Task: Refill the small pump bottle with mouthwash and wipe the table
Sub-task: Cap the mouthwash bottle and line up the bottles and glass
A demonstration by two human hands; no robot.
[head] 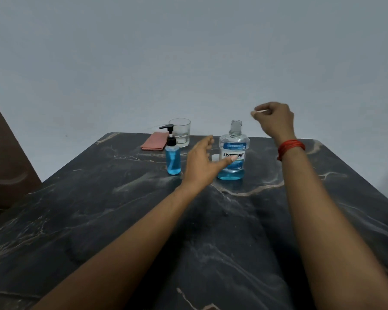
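The small pump bottle [173, 159], black pump on and blue liquid inside, stands upright on the dark marble table [87, 198]. To its right stands the large mouthwash bottle [234, 144], uncapped and partly full of blue liquid. A small white cap [215, 157] lies on the table between the two bottles. My left hand [202, 162] reaches between the bottles with relaxed fingers, its thumb in front of the mouthwash label, and holds nothing. My right hand [276, 119] is raised above and to the right of the mouthwash bottle's open neck, pinching a small pale piece [259, 111].
A clear glass [180, 132] with a little water stands behind the pump bottle near the table's far edge. A folded pink cloth [154, 144] lies to its left. A plain wall rises behind the table. A brown panel [7, 157] stands at the left.
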